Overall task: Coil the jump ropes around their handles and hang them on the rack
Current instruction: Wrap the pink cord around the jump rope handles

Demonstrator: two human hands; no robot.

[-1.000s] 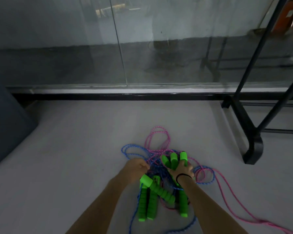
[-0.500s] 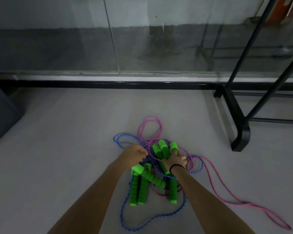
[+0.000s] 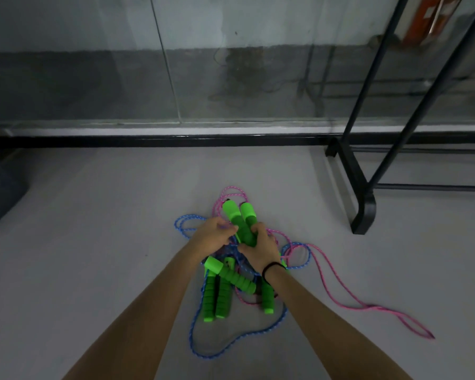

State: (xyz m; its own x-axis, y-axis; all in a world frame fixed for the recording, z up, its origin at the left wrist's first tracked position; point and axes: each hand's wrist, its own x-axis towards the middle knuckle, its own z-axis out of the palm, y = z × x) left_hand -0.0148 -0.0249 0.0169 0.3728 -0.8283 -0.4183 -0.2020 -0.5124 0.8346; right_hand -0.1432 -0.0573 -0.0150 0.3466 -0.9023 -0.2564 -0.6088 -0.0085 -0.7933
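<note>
Jump ropes (image 3: 240, 281) lie tangled on the floor (image 3: 93, 242) under both hands. The right hand (image 3: 261, 248) grips two green handles (image 3: 243, 226). The left hand (image 3: 211, 237) pinches cords (image 3: 232, 249) just beside them.

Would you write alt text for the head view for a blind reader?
Right hand grips two green handles, left hand curled beside them, over tangled pink and blue jump ropes on the floor near a black rack.
</note>
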